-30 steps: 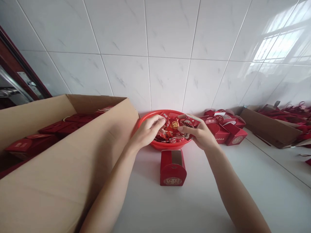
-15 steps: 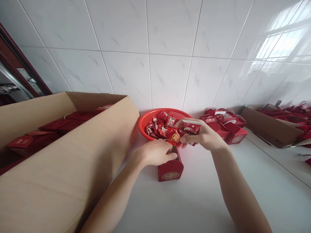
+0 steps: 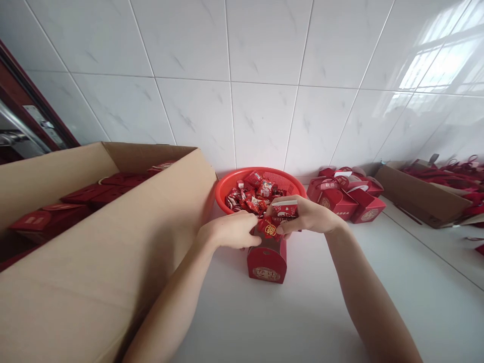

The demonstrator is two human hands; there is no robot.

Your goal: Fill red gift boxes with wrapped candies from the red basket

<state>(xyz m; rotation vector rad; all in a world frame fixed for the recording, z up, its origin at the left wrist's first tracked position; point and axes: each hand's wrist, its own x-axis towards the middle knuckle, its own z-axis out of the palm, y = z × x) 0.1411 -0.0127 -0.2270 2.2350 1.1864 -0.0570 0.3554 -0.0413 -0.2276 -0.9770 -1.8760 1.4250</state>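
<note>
A small red candy box (image 3: pixel 266 267) stands on the white countertop with its top open. My left hand (image 3: pixel 230 229) grips the left side of the box near its upper edge, fingers bent; the far fingertips are partly hidden. Held over the opening by my right hand (image 3: pixel 312 214) are a flat red packet (image 3: pixel 285 207) with white print and a red-wrapped candy (image 3: pixel 270 230) with a gold emblem. Right behind the box sits a red plastic basket (image 3: pixel 223 189) holding several wrapped candies (image 3: pixel 255 202).
On the left a tall cardboard box (image 3: pixel 181 201) contains several red boxes (image 3: pixel 53 219). Several closed red boxes (image 3: pixel 340 201) cluster to the right of the basket. Farther right lies a cardboard tray (image 3: pixel 404 199) of red items. White wall tiles (image 3: pixel 260 121) rise behind.
My right hand has moved slightly left and down, bringing the packet and candy over the box opening. My left hand has shifted left, its thumb moving from the opening to the box's left edge.
</note>
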